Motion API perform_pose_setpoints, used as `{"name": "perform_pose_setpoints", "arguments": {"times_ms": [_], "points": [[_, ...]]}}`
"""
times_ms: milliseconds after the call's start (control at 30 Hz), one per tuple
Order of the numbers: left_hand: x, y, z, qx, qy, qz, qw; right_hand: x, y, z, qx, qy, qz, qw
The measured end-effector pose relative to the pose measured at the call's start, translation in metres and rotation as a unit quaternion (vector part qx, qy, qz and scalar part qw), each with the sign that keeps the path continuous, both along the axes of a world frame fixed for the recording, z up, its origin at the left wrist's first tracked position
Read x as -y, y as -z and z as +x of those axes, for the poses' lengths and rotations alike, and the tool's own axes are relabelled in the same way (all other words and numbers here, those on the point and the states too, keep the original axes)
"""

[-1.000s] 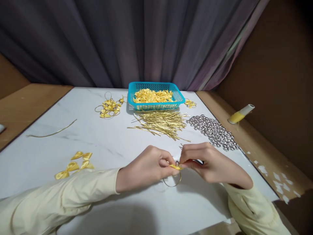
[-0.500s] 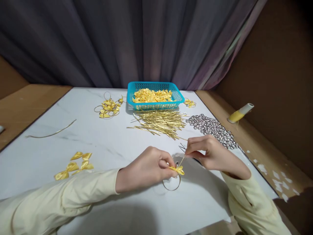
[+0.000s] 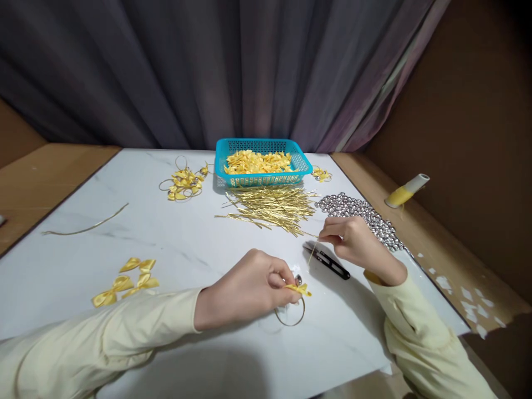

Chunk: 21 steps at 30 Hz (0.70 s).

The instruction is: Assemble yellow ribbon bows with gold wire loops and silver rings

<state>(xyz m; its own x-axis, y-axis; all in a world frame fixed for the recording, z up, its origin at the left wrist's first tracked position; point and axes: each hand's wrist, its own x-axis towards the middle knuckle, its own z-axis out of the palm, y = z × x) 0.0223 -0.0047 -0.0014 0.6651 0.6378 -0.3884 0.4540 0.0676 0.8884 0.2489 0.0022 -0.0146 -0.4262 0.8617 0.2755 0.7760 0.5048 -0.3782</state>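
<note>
My left hand pinches a yellow ribbon bow between thumb and fingers. A silver bell or bead sits just above the bow, and a thin gold loop hangs below it. My right hand is raised to the right, its fingertips closed on a thin gold thread that dangles toward the table, apart from the bow. Black thread snips lie on the table below my right hand.
Behind the hands lies a pile of gold twist ties, with a blue basket of yellow bows beyond. Silver beads spread at right. Loose bows and finished-looking looped bows lie left. A yellow-wound tube stands right.
My right hand has moved up and away from the bow with the thread, whose lower end now hangs free. The snips have come into fuller view. My left hand stays nearly still.
</note>
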Motion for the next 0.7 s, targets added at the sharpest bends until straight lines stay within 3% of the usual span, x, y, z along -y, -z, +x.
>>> {"name": "perform_pose_setpoints", "arguments": {"times_ms": [500,700], "points": [[-0.013,0.008,0.004,0.021,-0.054,-0.017,0.998,-0.015,0.016,0.002,-0.012,0.054,0.04,0.998],[-0.014,0.001,0.003,0.017,-0.069,-0.031,0.997,-0.016,0.02,0.003,-0.031,0.046,0.042,0.998]]}}
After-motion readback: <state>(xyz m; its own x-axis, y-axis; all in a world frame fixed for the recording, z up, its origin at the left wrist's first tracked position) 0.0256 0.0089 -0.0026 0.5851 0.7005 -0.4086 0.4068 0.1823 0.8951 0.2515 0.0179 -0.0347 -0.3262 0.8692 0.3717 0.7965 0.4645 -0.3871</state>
